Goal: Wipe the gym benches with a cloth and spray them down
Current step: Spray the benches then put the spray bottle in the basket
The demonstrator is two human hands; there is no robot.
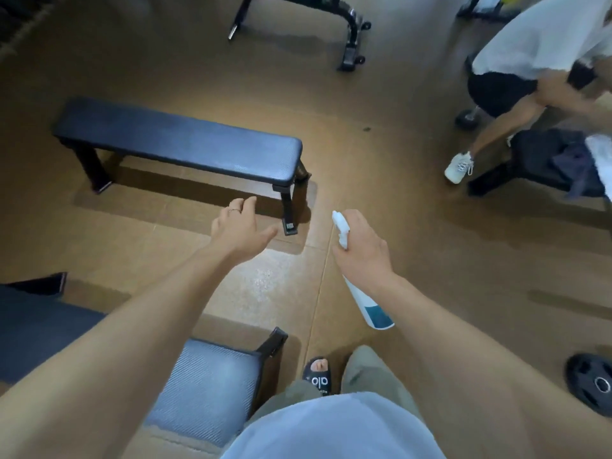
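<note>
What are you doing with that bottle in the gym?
A person is cleaning gym benches. The right hand holds a white spray bottle, its nozzle pointing toward the flat bench ahead. The left hand is open and empty, reaching forward. No cloth is in either hand. A nearer bench sits by the left arm. Another person bends over at the right.

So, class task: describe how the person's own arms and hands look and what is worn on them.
Both forearms are bare, with no sleeves, watch or gloves in view. The left hand wears a thin silver-looking ring on one finger. The right hand shows no ring or other jewellery.
</note>
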